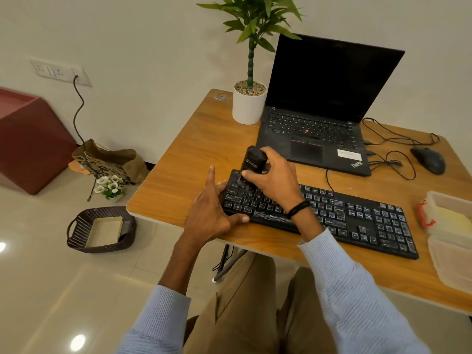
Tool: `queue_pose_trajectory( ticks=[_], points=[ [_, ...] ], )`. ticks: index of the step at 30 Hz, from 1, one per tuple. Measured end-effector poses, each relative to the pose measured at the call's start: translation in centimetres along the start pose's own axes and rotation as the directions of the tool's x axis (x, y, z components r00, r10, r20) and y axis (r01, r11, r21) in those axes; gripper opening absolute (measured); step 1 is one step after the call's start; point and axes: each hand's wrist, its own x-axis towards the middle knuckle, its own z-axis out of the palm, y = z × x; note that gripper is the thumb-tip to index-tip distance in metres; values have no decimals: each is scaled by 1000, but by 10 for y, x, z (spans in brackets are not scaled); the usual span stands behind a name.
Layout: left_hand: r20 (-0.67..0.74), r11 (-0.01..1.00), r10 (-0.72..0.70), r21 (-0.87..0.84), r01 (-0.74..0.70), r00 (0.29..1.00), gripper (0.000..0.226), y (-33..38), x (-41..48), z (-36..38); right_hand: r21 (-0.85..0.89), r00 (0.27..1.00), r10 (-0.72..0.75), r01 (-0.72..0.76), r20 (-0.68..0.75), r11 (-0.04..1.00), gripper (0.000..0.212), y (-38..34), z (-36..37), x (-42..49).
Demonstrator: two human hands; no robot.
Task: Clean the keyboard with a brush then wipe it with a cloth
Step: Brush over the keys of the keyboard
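Over the left end of the black keyboard [332, 213], the right hand [275, 180] is clamped around a black brush [254, 159], its bristles down on the upper-left keys. The left hand [214, 210] lies with spread fingers against the keyboard's left edge, thumb along its front rim, holding nothing else. Both hands are close together, the right just behind the left. Many keys to the right of the hands show pale smears or dust.

The keyboard sits slanted on a wooden table [184, 175] with a light edge band. Behind the keyboard stands an open black laptop [321, 118] with a dark screen. Left of the laptop, touching or nearly touching it, is a white pot with a green plant [249, 98]. Right of the laptop lie a dark mouse [429, 160] and loose black cables [393, 149]. At the keyboard's right end are clear plastic containers [449, 231], one with a red clasp.

Left of the table, on the pale glossy tiled floor [51, 290], sit a dark woven basket [101, 229], a brown paper bag [109, 159] with white flowers [109, 186] beside it, and a maroon seat [30, 141]. On the cream wall, a socket plate [60, 71] has a cord hanging from it.
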Motion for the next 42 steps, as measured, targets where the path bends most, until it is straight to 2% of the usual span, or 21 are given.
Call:
queue_pose_trajectory(
  ticks=[2, 3, 7, 8, 11, 12, 16, 18, 20, 24, 29, 33, 37, 39, 42],
  points=[
    [-4, 1000, -2, -2, 2, 1000, 147, -1, 0, 0, 48, 989, -17, 10, 147, 999, 47, -2, 2, -3],
    [-4, 1000, -1, -3, 1, 1000, 147, -2, 0, 0, 44, 985, -28, 21, 169, 999, 48, -3, 4, -4],
    [-3, 1000, 5, 12, -5, 1000, 147, 1, -1, 0, 30, 998, -13, 15, -58, 999, 47, 2, 10, 2],
    [-3, 1000, 3, 14, -3, 1000, 147, 1, -1, 0, 44, 999, -5, 7, -54, 999, 45, 2, 9, 4],
    [-1, 1000, 5, 9, -4, 1000, 147, 1, -2, -1, 78, 994, -8, -1, 107, 997, 47, 0, 8, 9],
    [0, 1000, 6, 9, -6, 1000, 147, 1, -2, -1, 60, 995, -12, 6, 101, 998, 47, -1, 9, 10],
    [-1, 1000, -5, 14, 5, 1000, 148, 2, -1, -1, 22, 993, 10, -8, -117, 1000, 45, 2, 10, 21],
    [1, 1000, -4, 5, 4, 1000, 149, 2, -1, 0, 98, 998, 40, -35, -52, 995, 44, 4, 10, 25],
    [2, 1000, 0, -1, 0, 1000, 149, 2, -1, -1, 77, 998, 37, -41, 53, 996, 44, 5, 12, 27],
    [-5, 1000, -5, -6, 5, 1000, 149, 1, -1, 0, -1, 998, 15, -15, -53, 1000, 49, 2, 15, 29],
    [-4, 1000, -1, -11, 1, 1000, 148, -1, -1, 0, -56, 989, -38, 47, 144, 997, 45, -6, 9, 32],
    [-8, 1000, -6, 0, 6, 1000, 148, -1, -1, 1, -53, 1000, -13, 14, 26, 998, 53, -3, 6, 38],
    [-7, 1000, -9, -5, 9, 1000, 146, -2, -1, 1, -18, 988, -3, 6, 155, 1000, 55, 1, 7, 38],
    [-11, 1000, -5, -4, 5, 1000, 146, -2, 0, 1, -22, 993, -1, 3, 120, 1000, 55, 4, 9, 38],
    [-19, 1000, 6, -5, -6, 1000, 143, -4, 0, 1, -45, 1000, -5, 4, -24, 999, 53, 6, 12, 38]
  ],
)
